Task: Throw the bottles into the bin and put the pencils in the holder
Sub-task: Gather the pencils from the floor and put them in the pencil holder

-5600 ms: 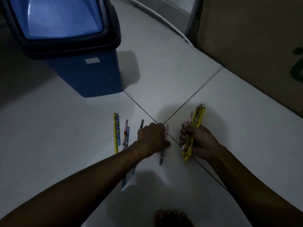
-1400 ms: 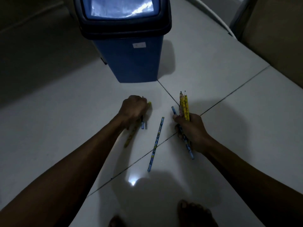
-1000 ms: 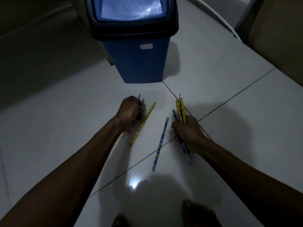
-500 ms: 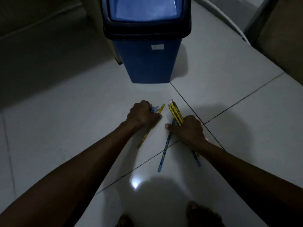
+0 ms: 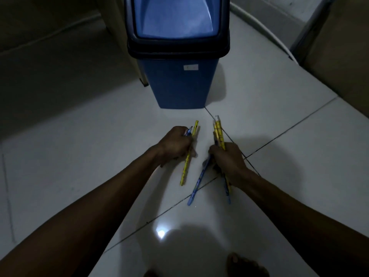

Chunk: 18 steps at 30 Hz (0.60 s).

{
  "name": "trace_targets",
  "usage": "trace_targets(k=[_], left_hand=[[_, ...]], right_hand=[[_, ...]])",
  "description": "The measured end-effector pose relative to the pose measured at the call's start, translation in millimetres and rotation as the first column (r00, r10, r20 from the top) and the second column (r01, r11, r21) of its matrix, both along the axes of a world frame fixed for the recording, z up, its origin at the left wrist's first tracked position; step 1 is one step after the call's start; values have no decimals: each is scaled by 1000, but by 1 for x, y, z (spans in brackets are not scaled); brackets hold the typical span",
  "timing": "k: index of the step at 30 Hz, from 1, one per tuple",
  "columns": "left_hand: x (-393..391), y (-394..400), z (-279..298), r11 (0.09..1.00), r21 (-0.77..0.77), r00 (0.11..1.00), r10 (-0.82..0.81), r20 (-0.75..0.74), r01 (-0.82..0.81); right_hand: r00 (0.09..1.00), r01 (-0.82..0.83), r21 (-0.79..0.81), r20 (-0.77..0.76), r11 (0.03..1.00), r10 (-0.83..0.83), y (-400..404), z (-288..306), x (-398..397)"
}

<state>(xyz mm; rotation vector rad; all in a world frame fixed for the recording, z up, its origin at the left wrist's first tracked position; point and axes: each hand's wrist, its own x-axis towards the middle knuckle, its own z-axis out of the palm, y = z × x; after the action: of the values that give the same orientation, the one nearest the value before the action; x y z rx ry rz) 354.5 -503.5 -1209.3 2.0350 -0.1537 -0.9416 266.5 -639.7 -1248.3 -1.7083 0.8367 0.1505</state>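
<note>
A blue bin [image 5: 177, 84] with a black swing lid stands on the white tile floor just beyond my hands. My left hand [image 5: 175, 145] is closed on a yellow pencil [image 5: 185, 166] and a blue one, their tips poking out above the fist. My right hand [image 5: 227, 158] grips a bundle of yellow pencils [image 5: 219, 131] pointing toward the bin, with blue ends trailing below the wrist. A blue pencil [image 5: 197, 184] slants from under my right hand's fingers down to the floor. No bottle or pencil holder is in view.
A pale furniture leg [image 5: 139, 76] stands left of the bin. A brown board or wall [image 5: 343, 56] runs along the right, with a white pipe [image 5: 265, 31] along the floor's far edge. My bare toes [image 5: 245, 266] show at the bottom.
The view has shifted so the bin sits more central. My left hand has closed round the yellow pencil, and my right hand's fingers have come onto the loose blue pencil.
</note>
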Motion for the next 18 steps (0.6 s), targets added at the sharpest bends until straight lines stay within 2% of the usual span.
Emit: trace_targets(k=[2, 6, 11, 14, 18], left_hand=[[-4, 1, 12, 992, -115, 997, 51, -65, -58], [-8, -2, 26, 980, -165, 994, 108, -33, -112], [-3, -13, 50, 961, -230, 988, 155, 1, -150], [7, -17, 67, 951, -263, 982, 181, 57, -160], [15, -18, 97, 948, -218, 967, 249, 58, -232]], right_hand=[[993, 100, 138, 40, 985, -107, -1, 9, 3], [963, 227, 359, 55, 905, -263, -6, 30, 16], [940, 225, 630, 59, 744, -335, -10, 52, 35], [938, 201, 654, 87, 729, -337, -13, 64, 45], [938, 214, 662, 67, 718, -341, -18, 99, 53]])
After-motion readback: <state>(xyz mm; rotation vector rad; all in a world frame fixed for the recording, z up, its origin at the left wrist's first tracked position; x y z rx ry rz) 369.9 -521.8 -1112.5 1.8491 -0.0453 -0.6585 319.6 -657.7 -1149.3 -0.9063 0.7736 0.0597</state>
